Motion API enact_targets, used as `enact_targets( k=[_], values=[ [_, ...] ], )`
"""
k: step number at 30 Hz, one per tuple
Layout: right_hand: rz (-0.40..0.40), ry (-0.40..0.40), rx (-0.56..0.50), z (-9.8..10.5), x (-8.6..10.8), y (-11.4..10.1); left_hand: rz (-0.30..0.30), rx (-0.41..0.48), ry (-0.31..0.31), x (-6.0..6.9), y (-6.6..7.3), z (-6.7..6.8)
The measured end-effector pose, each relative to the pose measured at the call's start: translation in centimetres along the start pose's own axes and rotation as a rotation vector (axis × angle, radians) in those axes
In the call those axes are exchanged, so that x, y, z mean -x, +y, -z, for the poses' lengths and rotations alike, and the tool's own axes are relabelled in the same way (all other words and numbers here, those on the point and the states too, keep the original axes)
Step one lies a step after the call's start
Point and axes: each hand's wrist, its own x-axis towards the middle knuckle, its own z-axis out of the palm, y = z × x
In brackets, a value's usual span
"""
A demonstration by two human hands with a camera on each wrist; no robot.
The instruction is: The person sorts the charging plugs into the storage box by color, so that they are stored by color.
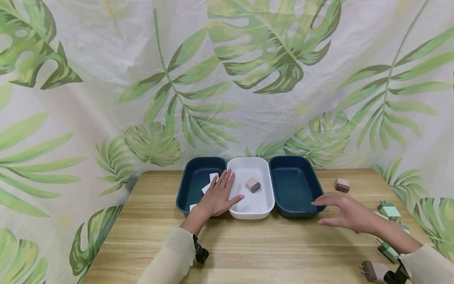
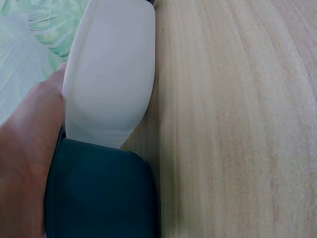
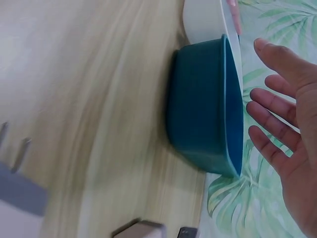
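Note:
My left hand [image 1: 217, 197], fingers extended, lies over the side where the left dark teal bin [image 1: 194, 175] meets the white bin [image 1: 248, 209]. Several white pieces [image 1: 213, 176], partly covered by that hand, lie in the left bin. Inside the white bin sits one pink and brown plug charger [image 1: 253, 185], its prongs showing. Beside the front right corner of the right dark teal bin [image 1: 292, 185], my right hand [image 1: 349, 215] hovers with thumb and fingers apart and holds nothing. In the right wrist view its palm [image 3: 307, 148] faces the bin.
On the table's right side stand a pink charger [image 1: 342, 184], green chargers [image 1: 389, 210] partly behind the right forearm, and a larger brown and pink charger [image 1: 374, 271] by the wrist. A leaf-print cloth [image 1: 255, 118] hangs behind the wooden table [image 1: 269, 248].

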Motion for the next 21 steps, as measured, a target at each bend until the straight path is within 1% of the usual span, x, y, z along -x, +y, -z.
enact_targets(
  k=[4,9,11,16,18,21],
  values=[
    [-0.005,-0.002,0.015,0.3,1.1,0.0,-0.001,-0.004,-0.001,-0.1,0.0,0.1],
    [-0.040,-0.030,0.030,0.8,2.6,-0.2,-0.001,-0.010,-0.009,0.0,0.1,0.3],
    [-0.046,-0.026,0.037,0.9,3.3,-0.2,-0.002,-0.008,-0.011,0.0,0.2,0.3],
    [-0.022,0.018,0.051,0.9,4.9,-0.1,-0.001,-0.006,-0.012,0.1,0.2,0.3],
    [-0.018,0.021,0.049,0.8,5.6,0.1,0.000,-0.006,-0.016,0.1,0.2,0.3],
    [-0.035,0.005,0.047,0.9,6.6,0.4,-0.003,-0.006,-0.018,0.1,0.1,0.2]
  ],
)
